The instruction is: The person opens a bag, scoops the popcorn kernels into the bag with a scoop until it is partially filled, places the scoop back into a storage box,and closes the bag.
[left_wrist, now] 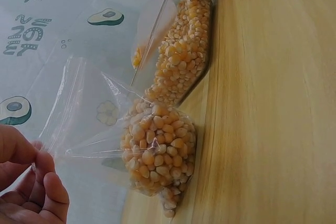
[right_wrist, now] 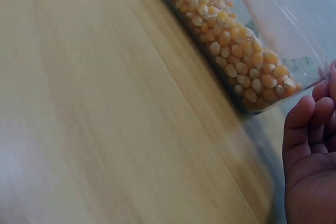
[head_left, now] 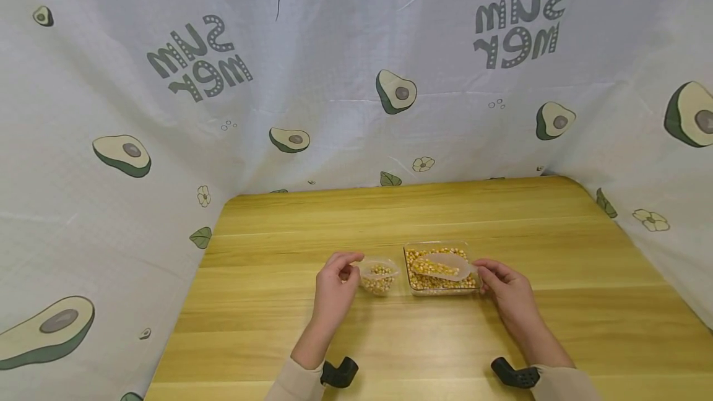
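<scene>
At centre frame, the left hand (head_left: 334, 283) pinches the open rim of a small kernel-filled bag (head_left: 379, 277). Just right, the right hand (head_left: 504, 286) grips a clear scoop (head_left: 445, 267) over the corn tray (head_left: 442, 289).

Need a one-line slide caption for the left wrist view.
Left hand pinches the top of a clear bag of corn kernels beside a full plastic tray on a wooden table.

A printed cloth backdrop (head_left: 356, 79) closes off the wooden tabletop (head_left: 445, 339) at the back and on both sides, leaving only the near edge open. Mid-table, a small bag of corn (head_left: 379, 277) and a clear tray of corn (head_left: 442, 274) sit just beside each other with a narrow gap between them. Bare wood lies behind them, in front of them, and widely to either side.
</scene>
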Motion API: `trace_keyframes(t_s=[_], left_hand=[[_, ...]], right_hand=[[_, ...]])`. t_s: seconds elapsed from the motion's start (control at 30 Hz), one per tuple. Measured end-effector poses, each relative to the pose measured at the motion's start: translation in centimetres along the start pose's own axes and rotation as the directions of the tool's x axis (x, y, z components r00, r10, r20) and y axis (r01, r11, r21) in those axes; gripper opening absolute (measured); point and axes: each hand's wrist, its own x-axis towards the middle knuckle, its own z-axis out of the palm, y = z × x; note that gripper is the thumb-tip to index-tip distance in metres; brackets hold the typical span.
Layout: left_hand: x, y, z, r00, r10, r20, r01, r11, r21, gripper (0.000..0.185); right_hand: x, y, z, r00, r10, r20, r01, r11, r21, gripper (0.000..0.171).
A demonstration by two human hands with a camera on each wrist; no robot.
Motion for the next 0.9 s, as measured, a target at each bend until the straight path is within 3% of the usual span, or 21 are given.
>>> trace_keyframes(t_s=[0.67,0.9], left_hand=[[0.0,0.1,0.0,1.000,-0.001,-0.008,0.001,1.000,0.000,0.025],[0.0,0.3,-0.2,1.000,0.004,-0.012,-0.004,1.000,-0.004,0.026]], right_hand=[[0.0,-0.7,-0.3,0.999,0.016,-0.037,-0.020,0.995,-0.093,0.015],[-0.4,-1.8,-0.9,0.999,-0.005,-0.033,0.003,0.999,-0.046,0.013]])
